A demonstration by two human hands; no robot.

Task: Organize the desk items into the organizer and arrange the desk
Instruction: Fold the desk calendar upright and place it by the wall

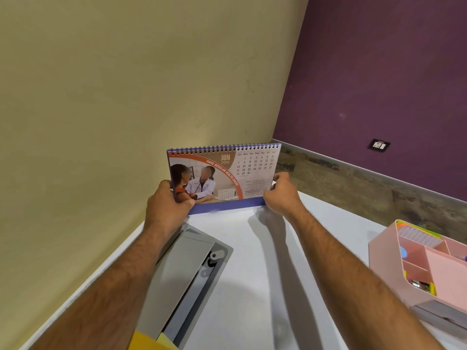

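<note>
both hands on the calendar [225, 176], left hand [168, 203] and right hand [280, 195] pinching its lower corners; looks light, stiff card, best held by the base.

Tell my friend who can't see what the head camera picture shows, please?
Two hands, left hand and right hand, hold a June desk calendar upright at the far edge of a white desk. A pink organizer sits to the right.

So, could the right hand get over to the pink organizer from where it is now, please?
Probably yes: the bare desk between the right hand and the pink organizer is open, but the hand first has to release the calendar.
</note>
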